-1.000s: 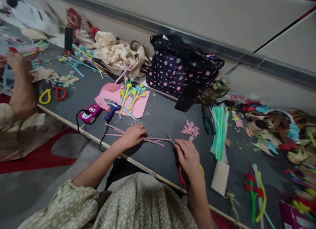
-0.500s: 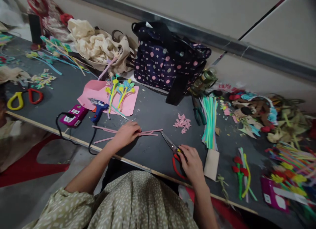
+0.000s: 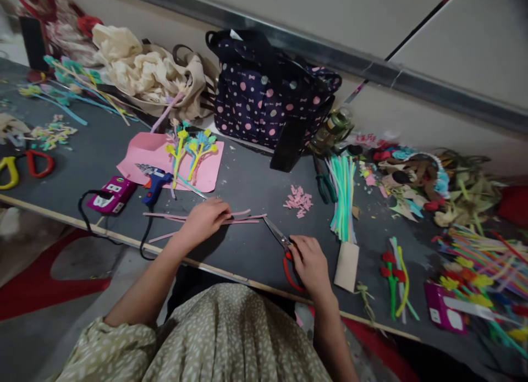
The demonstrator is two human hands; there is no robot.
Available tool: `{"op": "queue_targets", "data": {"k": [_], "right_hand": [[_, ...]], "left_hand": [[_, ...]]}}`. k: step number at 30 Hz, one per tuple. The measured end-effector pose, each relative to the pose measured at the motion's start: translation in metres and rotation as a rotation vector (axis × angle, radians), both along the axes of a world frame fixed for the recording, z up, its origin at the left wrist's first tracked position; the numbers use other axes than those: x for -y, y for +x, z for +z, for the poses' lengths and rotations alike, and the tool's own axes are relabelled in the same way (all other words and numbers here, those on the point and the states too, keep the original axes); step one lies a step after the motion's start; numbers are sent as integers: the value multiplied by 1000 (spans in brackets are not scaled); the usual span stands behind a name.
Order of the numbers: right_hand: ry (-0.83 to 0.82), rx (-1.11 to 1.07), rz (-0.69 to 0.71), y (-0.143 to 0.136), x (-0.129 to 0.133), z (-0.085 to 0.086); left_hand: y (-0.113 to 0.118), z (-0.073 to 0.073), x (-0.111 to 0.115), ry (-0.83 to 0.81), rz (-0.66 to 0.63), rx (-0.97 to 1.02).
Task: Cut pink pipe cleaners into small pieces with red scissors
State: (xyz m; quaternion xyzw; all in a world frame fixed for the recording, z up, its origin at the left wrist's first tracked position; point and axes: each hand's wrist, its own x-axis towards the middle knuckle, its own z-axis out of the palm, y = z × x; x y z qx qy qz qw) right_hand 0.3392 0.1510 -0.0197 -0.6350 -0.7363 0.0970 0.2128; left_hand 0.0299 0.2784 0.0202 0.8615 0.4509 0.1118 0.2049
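Note:
Several long pink stems lie across the dark table, with my left hand closed on them near their middle. The fingertips are pinched together and hide part of the stems. Further right, my right hand holds scissors with red handles. Their blades point up and left, and the tips meet the right end of one stem. A pile of short pink pieces sits beyond the scissors.
A blue glue gun, pink sheet and purple power strip are at left. Behind stand a dotted bag and a dark phone. Pliers, a green stem bundle and red flowers lie right.
The view has shifted slightly, so most things appear further left. One pink stem's right end now stands apart above the others, beside my left hand. Both hands keep their holds.

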Motion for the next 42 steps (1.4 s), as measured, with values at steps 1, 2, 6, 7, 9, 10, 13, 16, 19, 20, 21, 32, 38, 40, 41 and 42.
{"op": "queue_targets", "data": {"k": [1, 2, 6, 7, 9, 10, 13, 16, 19, 20, 21, 32, 38, 40, 41, 42], "right_hand": [[2, -2, 1, 0, 0, 0], [2, -4, 5, 1, 0, -1], [-5, -19, 5, 2, 2, -2], [-2, -29, 0, 1, 2, -1], [17, -53, -11, 1, 1, 2], [31, -66, -19, 2, -1, 5], [85, -92, -68, 6, -14, 14], [146, -89, -123, 17, -39, 22], [189, -61, -106, 28, -72, 24], [188, -31, -77, 32, -83, 24], [176, 3, -46, 35, -94, 22], [130, 140, 108, 49, -137, 0], [152, 26, 26, 51, -133, 10], [172, -28, -19, 51, -130, 18], [180, -58, -37, 49, -128, 22], [183, -91, -49, 46, -126, 27]], "left_hand": [[-1, 1, -2, 25, 21, -14], [-1, 1, -5, 46, 41, -35], [1, -2, -11, 117, 104, -112], [3, -3, -11, 130, 110, -109], [8, -6, -9, 131, 95, -72], [11, -7, -8, 116, 71, -47], [20, -11, -3, 47, -10, 10], [29, -14, 3, 9, -42, 33], [36, -14, 7, -15, -64, 59], [37, -14, 9, -19, -71, 70], [38, -14, 10, -19, -75, 80], [20, -17, 8, -22, -21, 146], [27, -3, 2, -61, -23, 199], [33, 3, -1, -85, -27, 230], [37, 6, -3, -101, -30, 251], [41, 9, -5, -117, -31, 276]]}}
